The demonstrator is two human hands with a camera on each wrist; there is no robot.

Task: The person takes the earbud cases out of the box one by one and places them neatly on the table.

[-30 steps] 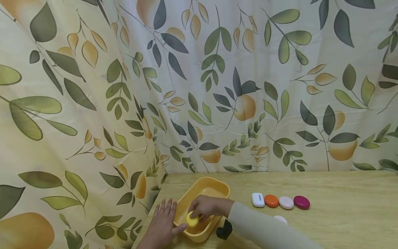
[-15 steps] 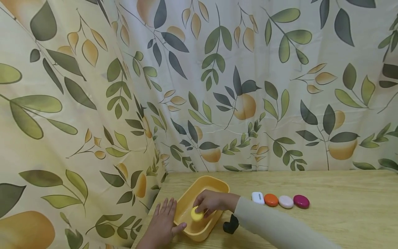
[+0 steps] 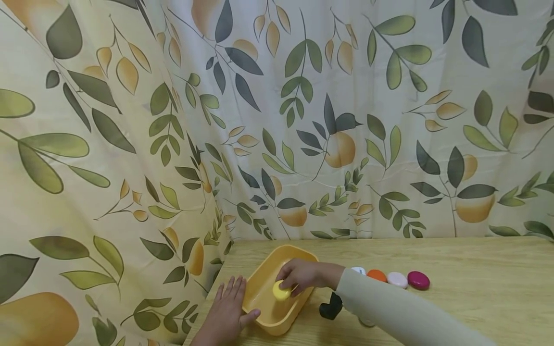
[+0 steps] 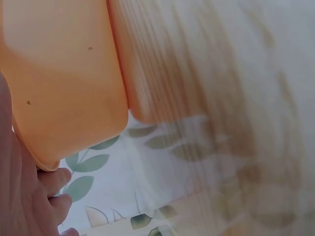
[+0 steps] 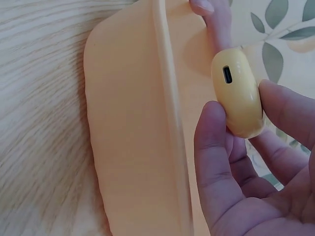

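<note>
In the head view, my right hand (image 3: 298,274) pinches a yellow earbud charging case (image 3: 282,290) over the inside of a yellow-orange plastic tub (image 3: 277,329). The right wrist view shows thumb and fingertips on either side of the glossy yellow case (image 5: 238,93), its charging port facing the camera. Beside the tub's left rim lies my left hand (image 3: 225,307), fingers straight and spread, the thumb toward the near end. In the left wrist view, fingers of the left hand (image 4: 32,196) touch the tub wall (image 4: 69,88).
Right of the tub, a row of small rounded cases, white (image 3: 358,270), orange (image 3: 376,275), pale pink (image 3: 397,279) and magenta (image 3: 418,280), lies on the wooden table (image 3: 484,288). A black object (image 3: 331,306) sits under the right wrist. A leaf-patterned curtain (image 3: 303,144) hangs behind and at left.
My right hand has moved to the right and slightly away within the tub, carrying the yellow earbud case. Its sleeve now covers part of the white case. The left hand has stayed in place.
</note>
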